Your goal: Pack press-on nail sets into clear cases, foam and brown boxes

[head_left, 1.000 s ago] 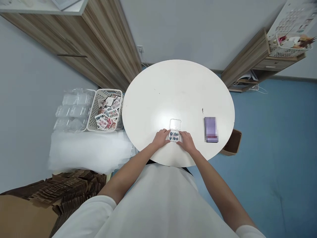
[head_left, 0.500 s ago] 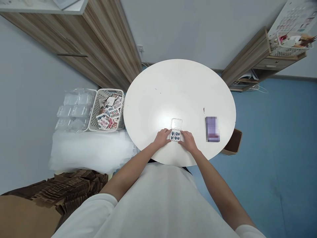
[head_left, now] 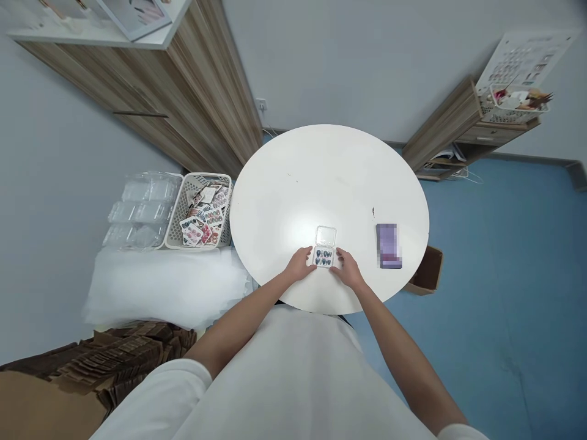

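Note:
A small clear plastic case (head_left: 325,236) lies on the white round table (head_left: 321,165), its lid tipped back away from me. Inside sits a card of dark, glossy press-on nails (head_left: 324,256) in two rows. My left hand (head_left: 299,264) is at the case's left side, thumb close to the lower left corner, fingers apart. On the opposite side, my right hand (head_left: 349,269) has its thumb by the lower right corner and its fingers spread. Whether the thumbs touch the case I cannot tell.
A purple blurred object (head_left: 389,245) lies on the table's right. To the left, a white basket (head_left: 172,235) holds nail cards, beside stacked clear plastic cases (head_left: 142,211). White translucent sheets (head_left: 165,281) and brown folded cardboard (head_left: 132,360) lie nearer. A cardboard box (head_left: 428,269) stands on the floor.
My fingers have loosened from the sides of the case and spread a little. The case stays on the table with its lid back. The whole view has shifted slightly.

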{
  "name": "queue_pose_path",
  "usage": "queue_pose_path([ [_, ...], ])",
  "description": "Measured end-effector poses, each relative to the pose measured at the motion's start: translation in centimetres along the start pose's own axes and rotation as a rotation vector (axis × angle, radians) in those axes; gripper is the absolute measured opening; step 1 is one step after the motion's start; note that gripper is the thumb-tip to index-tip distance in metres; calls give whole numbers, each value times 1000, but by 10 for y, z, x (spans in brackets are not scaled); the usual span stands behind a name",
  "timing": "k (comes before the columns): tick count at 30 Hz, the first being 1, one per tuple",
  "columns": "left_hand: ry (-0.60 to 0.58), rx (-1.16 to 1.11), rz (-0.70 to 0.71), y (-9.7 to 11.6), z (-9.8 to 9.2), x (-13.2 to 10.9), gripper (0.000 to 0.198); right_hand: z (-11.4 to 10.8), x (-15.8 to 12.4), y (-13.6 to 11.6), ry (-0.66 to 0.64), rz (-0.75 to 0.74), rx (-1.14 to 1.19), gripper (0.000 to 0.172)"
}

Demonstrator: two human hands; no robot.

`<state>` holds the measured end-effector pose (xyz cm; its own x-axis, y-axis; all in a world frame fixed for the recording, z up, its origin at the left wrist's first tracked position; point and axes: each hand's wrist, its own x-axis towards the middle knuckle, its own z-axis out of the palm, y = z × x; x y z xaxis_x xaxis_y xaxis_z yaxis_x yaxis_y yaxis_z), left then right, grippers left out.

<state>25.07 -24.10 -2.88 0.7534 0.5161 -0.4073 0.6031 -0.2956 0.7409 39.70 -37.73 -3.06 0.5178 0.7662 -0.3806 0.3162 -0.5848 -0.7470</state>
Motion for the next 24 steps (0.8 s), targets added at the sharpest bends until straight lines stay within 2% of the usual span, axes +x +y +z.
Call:
queue_pose_path([
  [4, 25, -230, -150, 0, 8, -3, 52, 5, 0, -7, -5, 140, 218, 60],
  [9, 40, -375, -143, 5, 8, -8, 32, 4, -2, -22, -96, 89, 314, 50],
  [13, 137, -486, -152, 12, -3, -18, 36, -2, -9, -33, -46, 91, 392, 52],
  [19, 207, -580, -113, 22, -19, -31, 35, -10, -24, -51, -1, 58, 473, 54],
  [24, 204, -644, -101, 27, -26, -41, 35, -13, -37, -61, 7, 45, 541, 53],
])
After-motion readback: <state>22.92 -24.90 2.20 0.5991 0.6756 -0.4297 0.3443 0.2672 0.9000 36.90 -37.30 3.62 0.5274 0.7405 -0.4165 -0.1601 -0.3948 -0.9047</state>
